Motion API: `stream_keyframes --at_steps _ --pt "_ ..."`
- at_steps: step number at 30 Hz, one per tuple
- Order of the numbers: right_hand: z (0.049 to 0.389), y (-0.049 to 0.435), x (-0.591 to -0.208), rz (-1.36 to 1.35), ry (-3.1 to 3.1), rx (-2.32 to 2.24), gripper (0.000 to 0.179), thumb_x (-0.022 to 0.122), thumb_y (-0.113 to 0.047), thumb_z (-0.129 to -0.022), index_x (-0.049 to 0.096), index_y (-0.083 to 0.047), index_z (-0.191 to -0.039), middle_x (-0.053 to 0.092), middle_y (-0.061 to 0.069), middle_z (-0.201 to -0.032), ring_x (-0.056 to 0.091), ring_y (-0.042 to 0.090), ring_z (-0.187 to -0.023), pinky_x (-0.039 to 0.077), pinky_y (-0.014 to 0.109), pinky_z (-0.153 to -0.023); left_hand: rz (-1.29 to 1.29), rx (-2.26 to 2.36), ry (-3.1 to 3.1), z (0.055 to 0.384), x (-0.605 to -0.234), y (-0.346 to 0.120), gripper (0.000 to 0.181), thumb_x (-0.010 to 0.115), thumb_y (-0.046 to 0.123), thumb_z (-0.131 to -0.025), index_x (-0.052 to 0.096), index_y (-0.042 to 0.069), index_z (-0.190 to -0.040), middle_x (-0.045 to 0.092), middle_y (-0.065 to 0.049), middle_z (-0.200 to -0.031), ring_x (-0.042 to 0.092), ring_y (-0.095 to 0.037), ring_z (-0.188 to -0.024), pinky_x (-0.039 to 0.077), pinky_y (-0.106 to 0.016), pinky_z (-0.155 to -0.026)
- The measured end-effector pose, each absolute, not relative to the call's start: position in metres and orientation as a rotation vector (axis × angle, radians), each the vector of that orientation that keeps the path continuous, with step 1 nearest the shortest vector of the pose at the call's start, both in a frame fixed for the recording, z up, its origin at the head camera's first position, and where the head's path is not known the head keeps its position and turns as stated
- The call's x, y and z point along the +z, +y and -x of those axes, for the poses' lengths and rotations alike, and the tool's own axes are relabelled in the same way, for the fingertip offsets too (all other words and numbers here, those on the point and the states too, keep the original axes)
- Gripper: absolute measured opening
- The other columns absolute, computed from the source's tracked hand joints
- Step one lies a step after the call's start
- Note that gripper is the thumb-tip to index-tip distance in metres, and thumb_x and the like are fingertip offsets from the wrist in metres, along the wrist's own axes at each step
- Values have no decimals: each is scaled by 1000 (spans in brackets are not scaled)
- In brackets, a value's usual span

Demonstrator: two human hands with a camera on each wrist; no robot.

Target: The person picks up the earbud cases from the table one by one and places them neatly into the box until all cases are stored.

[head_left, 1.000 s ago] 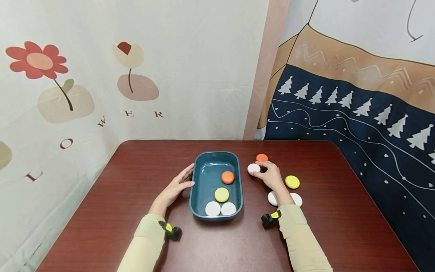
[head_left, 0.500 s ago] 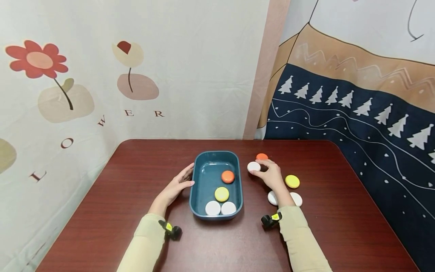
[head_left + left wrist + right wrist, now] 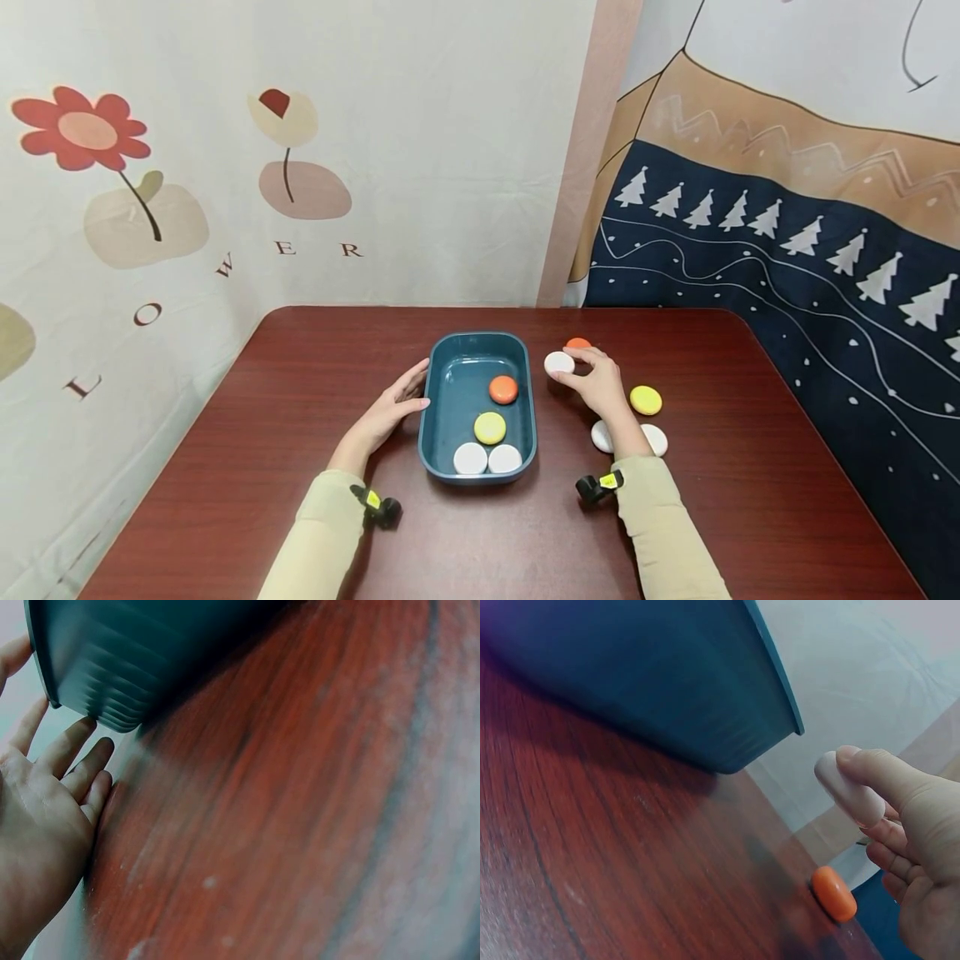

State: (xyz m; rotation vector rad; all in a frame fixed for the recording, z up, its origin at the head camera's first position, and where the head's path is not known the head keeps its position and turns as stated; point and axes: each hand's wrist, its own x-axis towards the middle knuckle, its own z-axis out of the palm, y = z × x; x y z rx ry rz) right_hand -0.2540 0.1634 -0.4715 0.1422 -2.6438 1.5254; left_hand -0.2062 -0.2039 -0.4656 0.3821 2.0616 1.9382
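Note:
My right hand (image 3: pixel 598 385) pinches a white round disc (image 3: pixel 558 363) between thumb and fingers. In the right wrist view that disc (image 3: pixel 847 789) is held above the table, apart from the blue tray (image 3: pixel 667 682). My left hand (image 3: pixel 384 417) touches the left side of the tray (image 3: pixel 423 442) with extended fingers; the left wrist view shows its fingertips (image 3: pixel 81 732) at the tray's outer wall. Inside the tray lie an orange disc (image 3: pixel 503 389), a yellow disc (image 3: pixel 490 427) and two white discs (image 3: pixel 470 458) side by side at the near end.
Beyond my right hand lies another orange disc (image 3: pixel 578 342), partly covered by the fingers. A yellow disc (image 3: pixel 646 400) is right of the hand. Two white discs (image 3: pixel 655 438) flank my right wrist, partly hidden. The dark red table (image 3: pixel 315 350) ends before a patterned curtain (image 3: pixel 420 167).
My right hand has risen slightly with the white disc, which shows a little higher in the head view. My left hand and the tray have stayed in place.

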Motion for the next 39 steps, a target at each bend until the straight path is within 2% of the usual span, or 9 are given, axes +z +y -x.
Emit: stream_keyframes --at_steps 5,11,15,21,30,39 --pt "252 161 -468 -138 -2624 1561 60 81 -33 -77 62 -9 -128 52 13 -136 33 30 -135 33 50 -104 -388 1942 2059 206 -466 -203 68 53 -3 -93 19 4 -153 19 -23 -154 16 -39 -141 13 -54 -111" --pt "249 157 -463 -164 -2580 1569 58 82 -30 -77 63 -8 -127 55 11 -131 44 26 -124 40 47 -98 -398 1950 2051 206 -467 -204 69 53 -4 -93 20 4 -152 20 -22 -154 16 -39 -141 12 -54 -111" --pt "247 154 -461 -182 -2564 1561 57 82 -30 -77 64 -8 -127 55 11 -131 45 26 -121 42 46 -96 -397 1945 2058 206 -468 -204 69 53 -4 -93 20 5 -152 19 -22 -154 15 -38 -141 11 -54 -111" --pt "244 148 -456 -188 -2546 1587 55 81 -29 -78 64 -9 -126 56 11 -130 43 26 -123 40 48 -98 -389 1937 2067 206 -467 -204 69 55 -2 -93 21 6 -152 20 -22 -154 16 -37 -141 11 -54 -111" --pt "239 139 -454 -249 -2508 1602 52 82 -28 -77 66 -11 -124 62 5 -120 49 22 -113 39 51 -97 -401 1940 2068 206 -468 -204 69 55 -3 -93 21 5 -152 20 -22 -154 16 -38 -141 12 -54 -111" --pt "235 126 -453 -332 -2467 1600 50 83 -25 -75 68 -9 -121 62 6 -117 52 22 -110 38 50 -97 -398 1938 2073 204 -467 -203 69 55 -2 -93 21 5 -152 20 -22 -154 16 -37 -141 12 -53 -111"
